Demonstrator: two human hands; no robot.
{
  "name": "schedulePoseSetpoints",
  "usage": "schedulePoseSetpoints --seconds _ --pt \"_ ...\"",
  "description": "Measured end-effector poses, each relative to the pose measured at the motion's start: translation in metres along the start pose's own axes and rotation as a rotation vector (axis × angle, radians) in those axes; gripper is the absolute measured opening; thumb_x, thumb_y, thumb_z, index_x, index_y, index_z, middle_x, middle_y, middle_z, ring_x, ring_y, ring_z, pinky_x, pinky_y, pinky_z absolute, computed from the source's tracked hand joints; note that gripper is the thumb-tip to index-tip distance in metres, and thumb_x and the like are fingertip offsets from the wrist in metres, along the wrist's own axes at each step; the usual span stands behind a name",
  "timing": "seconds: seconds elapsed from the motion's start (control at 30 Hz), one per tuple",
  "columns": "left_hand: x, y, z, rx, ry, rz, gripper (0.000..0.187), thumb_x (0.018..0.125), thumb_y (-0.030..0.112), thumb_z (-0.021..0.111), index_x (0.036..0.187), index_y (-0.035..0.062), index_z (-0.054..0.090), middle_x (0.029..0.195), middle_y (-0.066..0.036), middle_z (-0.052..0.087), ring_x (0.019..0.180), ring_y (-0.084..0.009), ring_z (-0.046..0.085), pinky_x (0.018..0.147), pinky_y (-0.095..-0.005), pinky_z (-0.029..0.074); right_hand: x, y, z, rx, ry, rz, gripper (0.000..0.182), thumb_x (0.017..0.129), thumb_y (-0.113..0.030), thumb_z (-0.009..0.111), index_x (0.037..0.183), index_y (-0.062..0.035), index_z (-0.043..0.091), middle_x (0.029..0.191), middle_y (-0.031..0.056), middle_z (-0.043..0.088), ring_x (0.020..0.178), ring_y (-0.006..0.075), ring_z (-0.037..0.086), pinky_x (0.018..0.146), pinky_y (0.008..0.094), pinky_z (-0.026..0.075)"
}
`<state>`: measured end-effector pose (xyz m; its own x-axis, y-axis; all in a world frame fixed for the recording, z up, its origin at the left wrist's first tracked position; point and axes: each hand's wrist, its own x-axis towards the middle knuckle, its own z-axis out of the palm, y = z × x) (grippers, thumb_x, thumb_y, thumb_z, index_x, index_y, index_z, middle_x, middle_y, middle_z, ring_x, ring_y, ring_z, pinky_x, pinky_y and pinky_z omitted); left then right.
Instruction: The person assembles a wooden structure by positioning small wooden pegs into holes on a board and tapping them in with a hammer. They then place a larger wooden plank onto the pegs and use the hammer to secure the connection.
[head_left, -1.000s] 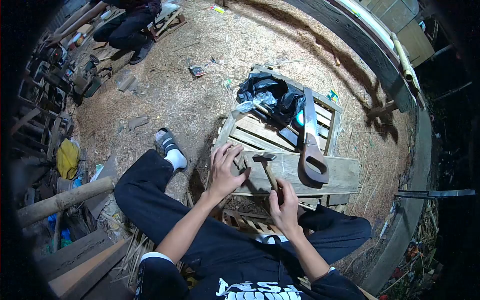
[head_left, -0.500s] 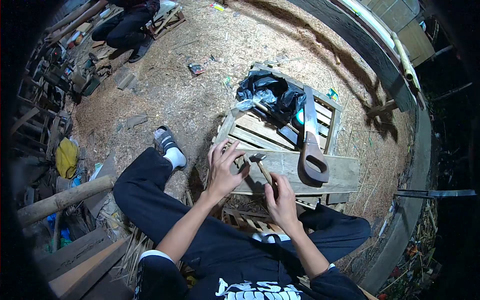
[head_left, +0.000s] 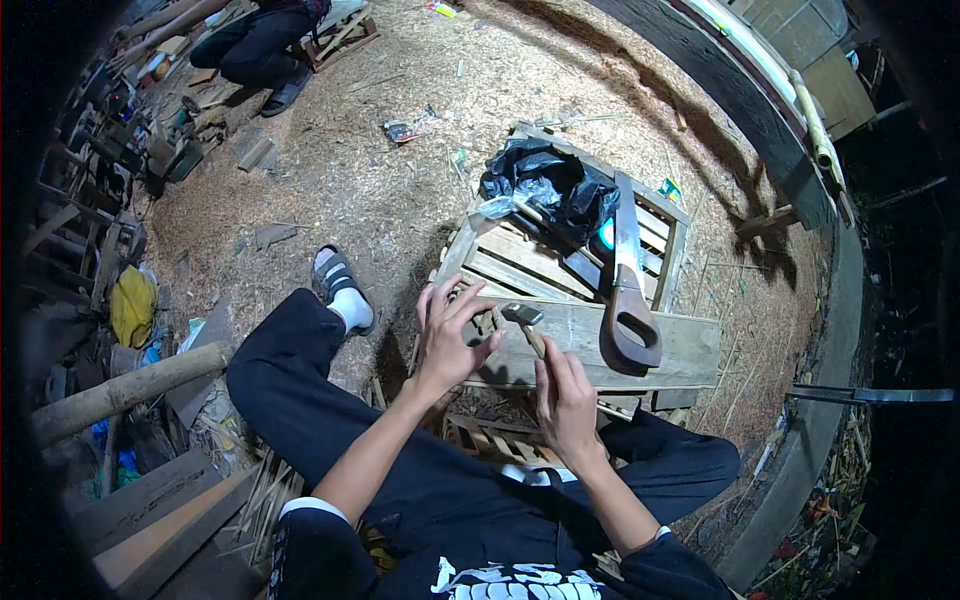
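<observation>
My right hand point(head_left: 568, 400) is closed around the handle of a small hammer point(head_left: 522, 314). The dark metal head points away from me, over a weathered board point(head_left: 670, 345). To its left, my left hand point(head_left: 445, 338) has its fingers spread and its thumb apart, at the board's left end. A short pale strip of wood point(head_left: 498, 319) shows between the left fingertips and the hammer head. The board lies across the near side of a slatted wooden crate point(head_left: 500, 245). A handsaw point(head_left: 627, 290) rests on both, its wooden handle towards me.
A crumpled black plastic bag point(head_left: 540, 185) sits on the crate. Another person point(head_left: 265, 50) crouches at the far left. A bamboo pole point(head_left: 130, 390) juts in from the left, near a yellow bag point(head_left: 133, 308). Shavings cover the ground; a concrete curb point(head_left: 845, 300) runs along the right.
The hammer head has risen slightly and turned as my right hand tilts. My left hand stays nearly still. The whole view has shifted a little.
</observation>
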<state>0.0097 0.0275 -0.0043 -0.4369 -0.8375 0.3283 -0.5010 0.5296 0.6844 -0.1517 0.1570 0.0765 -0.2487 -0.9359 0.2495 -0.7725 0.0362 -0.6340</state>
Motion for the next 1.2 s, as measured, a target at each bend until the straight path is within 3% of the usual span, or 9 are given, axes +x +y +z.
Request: schedulePoseSetpoints --seconds 0.1,0.2,0.43,0.83,0.93,1.0,1.1,1.13,1.2 --pt "0.0006 0.0012 0.0014 -0.004 -0.006 0.008 0.044 0.082 0.038 0.087 0.116 0.0124 0.077 0.146 -0.007 0.066 0.147 -0.0345 0.045 0.125 -0.0556 0.021 0.0017 0.0061 -0.0006 -0.125 -0.147 0.043 0.041 0.101 -0.005 0.067 0.142 -0.0069 0.062 0.097 0.0191 0.065 0.076 0.041 0.068 0.065 0.0485 0.054" --pt "0.0027 0.0005 -0.0007 0.001 -0.005 0.007 0.044 0.082 0.038 0.087 0.116 0.0125 0.077 0.146 -0.007 0.066 0.147 -0.0343 0.045 0.125 -0.0556 0.02 0.0025 0.0037 -0.0002 -0.024 -0.019 0.004 0.041 0.102 -0.008 0.067 0.142 -0.007 0.061 0.098 0.0186 0.065 0.076 0.0408 0.068 0.063 0.0491 0.053" --pt "0.0037 0.0012 -0.0011 0.004 -0.016 0.013 0.043 0.082 0.038 0.086 0.115 0.0122 0.077 0.145 -0.006 0.067 0.146 -0.034 0.046 0.126 -0.0559 0.019 0.0004 0.0101 0.0015 -0.064 -0.139 0.046 0.04 0.103 -0.011 0.066 0.143 -0.0068 0.061 0.099 0.0182 0.064 0.077 0.041 0.068 0.064 0.05 0.053" --pt "0.0025 0.0026 -0.0013 0.004 0.0 0.022 0.04 0.08 0.036 0.086 0.112 0.0134 0.078 0.141 -0.006 0.07 0.144 -0.0307 0.05 0.128 -0.0583 0.016 0.003 0.0054 0.0014 -0.013 -0.049 0.013 0.04 0.103 -0.011 0.066 0.143 -0.0084 0.063 0.097 0.0176 0.065 0.074 0.0407 0.068 0.062 0.049 0.052" --pt "0.0052 0.0039 -0.0024 0.028 -0.008 0.011 0.039 0.081 0.037 0.086 0.112 0.0134 0.079 0.141 -0.006 0.07 0.145 -0.0307 0.05 0.128 -0.0589 0.015 0.0045 0.0073 0.0012 -0.095 -0.132 0.023 0.041 0.102 -0.009 0.066 0.143 -0.0088 0.063 0.098 0.0177 0.066 0.075 0.0403 0.069 0.063 0.0486 0.053" --pt "0.0035 0.0043 -0.0044 0.013 -0.011 0.012 0.04 0.081 0.037 0.086 0.112 0.0134 0.079 0.141 -0.006 0.07 0.145 -0.0309 0.05 0.128 -0.0596 0.014 0.0044 0.0015 -0.0007 -0.028 -0.005 -0.021 0.043 0.101 -0.008 0.067 0.144 -0.0096 0.062 0.099 0.0172 0.067 0.074 0.04 0.069 0.063 0.0489 0.054" --pt "0.0036 0.003 -0.0037 -0.002 -0.016 0.007 0.04 0.081 0.038 0.086 0.113 0.0134 0.079 0.14 -0.006 0.07 0.145 -0.031 0.05 0.128 -0.0599 0.013 0.0018 0.0029 0.0015 -0.079 -0.036 -0.021 0.044 0.101 -0.008 0.068 0.144 -0.0102 0.062 0.098 0.0164 0.066 0.073 0.0392 0.069 0.063 0.0488 0.054" --pt "0.0043 0.003 -0.0036 0.009 -0.034 -0.001 0.041 0.081 0.037 0.086 0.113 0.013 0.078 0.139 -0.006 0.07 0.144 -0.0311 0.05 0.128 -0.0603 0.013 0.0025 0.0075 0.0008 -0.131 -0.136 -0.006 0.045 0.1 -0.009 0.069 0.145 -0.0106 0.062 0.096 0.0155 0.066 0.073 0.038 0.069 0.061 0.0483 0.053" --pt "0.0051 0.004 -0.0043 0.009 -0.028 0.01 0.041 0.08 0.036 0.086 0.113 0.0132 0.078 0.139 -0.006 0.07 0.144 -0.031 0.05 0.128 -0.0604 0.013 0.0017 0.0055 -0.0003 -0.121 -0.096 -0.012 0.045 0.1 -0.009 0.069 0.145 -0.0107 0.062 0.096 0.0153 0.066 0.073 0.0376 0.069 0.061 0.0481 0.054"
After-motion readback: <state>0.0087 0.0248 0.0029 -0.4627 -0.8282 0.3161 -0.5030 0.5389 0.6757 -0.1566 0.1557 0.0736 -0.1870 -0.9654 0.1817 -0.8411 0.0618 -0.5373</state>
